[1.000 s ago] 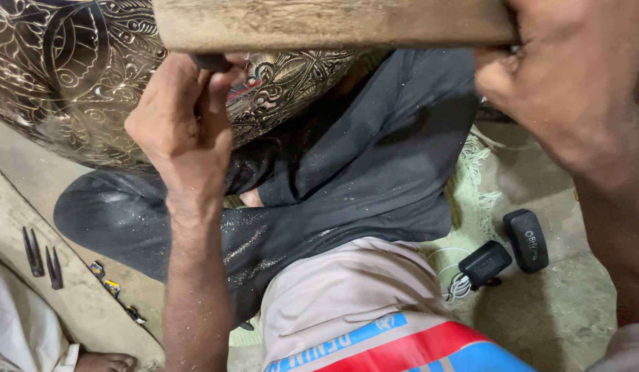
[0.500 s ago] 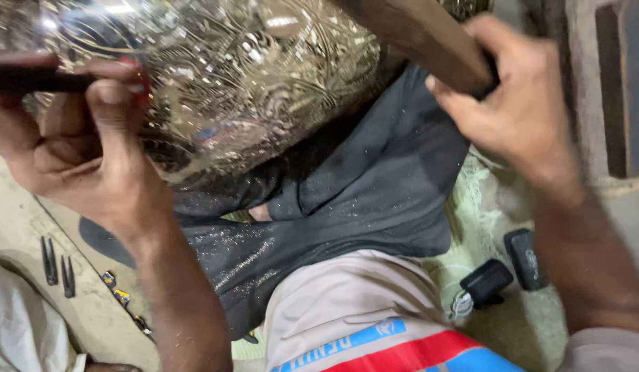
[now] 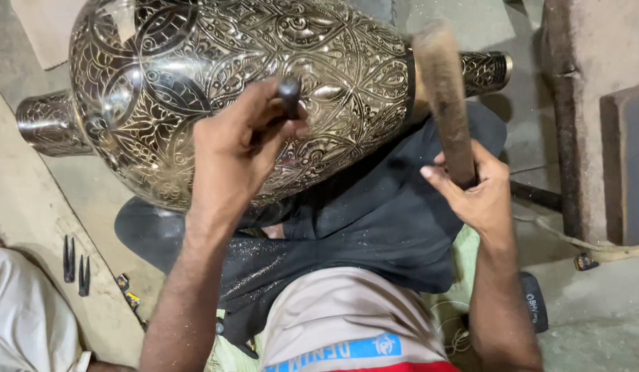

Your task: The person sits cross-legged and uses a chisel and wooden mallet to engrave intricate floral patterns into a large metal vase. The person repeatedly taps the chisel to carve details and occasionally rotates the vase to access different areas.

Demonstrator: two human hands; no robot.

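Lying on its side across the person's lap, the large engraved metal vase [image 3: 195,89] fills the upper left of the view, its narrow neck [image 3: 47,124] pointing left and its other end [image 3: 486,71] pointing right, with a dark cloth [image 3: 374,227] bunched under its belly. On the floor to the far left, two dark pointed tools [image 3: 76,265] lie side by side on a pale board [image 3: 30,227]. Nearer the middle, the left hand [image 3: 237,155] is closed around a short dark punch [image 3: 290,93], whose tip seems to rest against the vase's patterned wall, though the fingers hide the contact. To the right, the right hand [image 3: 474,193] is clamped on the lower end of a wooden mallet [image 3: 443,96], blurred, which rises in front of the vase's right shoulder, just beside the punch hand but apart from it.
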